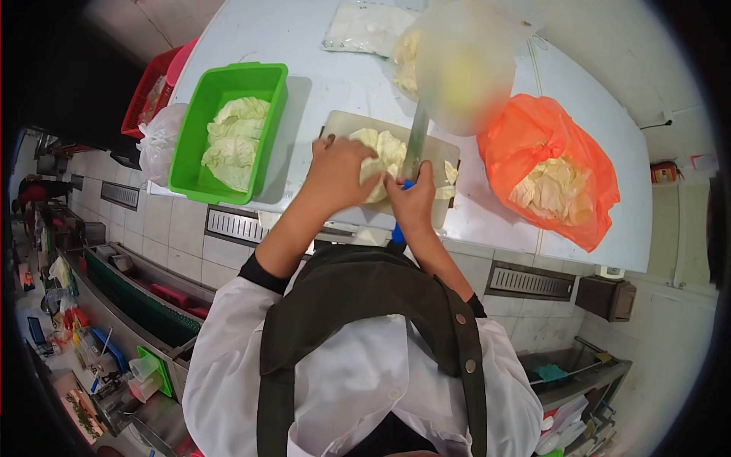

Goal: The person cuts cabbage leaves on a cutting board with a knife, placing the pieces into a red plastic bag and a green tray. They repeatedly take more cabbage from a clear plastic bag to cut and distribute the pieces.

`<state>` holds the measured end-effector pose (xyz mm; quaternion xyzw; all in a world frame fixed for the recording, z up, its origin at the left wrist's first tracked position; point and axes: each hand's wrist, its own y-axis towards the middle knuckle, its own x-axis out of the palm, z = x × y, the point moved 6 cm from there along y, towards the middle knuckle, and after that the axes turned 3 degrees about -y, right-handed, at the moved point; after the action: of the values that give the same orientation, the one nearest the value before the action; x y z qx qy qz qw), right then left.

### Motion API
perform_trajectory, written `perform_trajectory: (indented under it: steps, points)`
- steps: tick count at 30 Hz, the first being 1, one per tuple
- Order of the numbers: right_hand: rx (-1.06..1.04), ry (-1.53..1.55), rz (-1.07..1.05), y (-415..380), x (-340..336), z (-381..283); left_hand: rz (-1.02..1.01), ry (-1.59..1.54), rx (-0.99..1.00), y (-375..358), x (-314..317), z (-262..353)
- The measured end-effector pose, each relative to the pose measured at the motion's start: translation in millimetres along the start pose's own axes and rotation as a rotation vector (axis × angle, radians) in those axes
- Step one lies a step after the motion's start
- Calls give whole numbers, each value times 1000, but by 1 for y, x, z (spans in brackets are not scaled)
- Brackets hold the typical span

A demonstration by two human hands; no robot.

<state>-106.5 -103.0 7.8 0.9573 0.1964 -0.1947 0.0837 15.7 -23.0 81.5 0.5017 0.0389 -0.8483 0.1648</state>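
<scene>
Pale cabbage leaves lie on a cutting board in front of me. My left hand rests at their left side, fingers apart and curved over them. My right hand is closed on the blue handle of a knife, whose blade points away from me across the board, just right of the leaves. A few cut pieces lie right of the blade. The green basket at the left holds larger cabbage leaves. An orange bag at the right holds more leaf pieces.
Beyond the board, a blurred translucent round thing partly covers a container with leaves. A clear plastic packet lies at the far edge. A knotted white bag and a red crate are at the left.
</scene>
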Motion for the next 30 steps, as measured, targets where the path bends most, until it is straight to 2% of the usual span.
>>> perform_trajectory:
  steps: [3, 4, 6, 7, 10, 13, 16, 19, 23, 30]
  points:
    - [103, 151, -109, -15, 5, 6, -112, -18, -26, -28, 31, 0]
    - [39, 130, -116, -17, 6, 10, -8, -26, -1, -33, 40, -9]
    - [17, 132, -155, -22, 1, 17, -5, -108, -60, -35, 46, -27]
    - [40, 151, -178, -24, -5, 16, 1, -149, -89, -33, 46, -33]
    - [194, 237, -261, -36, -36, -4, 139, -115, 9, -27, 28, -27]
    - [267, 156, -377, -50, -65, -15, 239, -72, 77, -18, 20, -20]
    - [158, -122, -496, -63, -74, -6, 282, -63, 98, -15, 28, -24]
    - [119, -278, -523, -74, -66, 16, 248, -139, 58, -15, 45, -33]
    - [225, -290, -537, -83, -57, 32, 235, -152, 71, -15, 49, -28]
    - [200, -313, -534, -92, -62, 27, 249, -175, 76, -15, 57, -26]
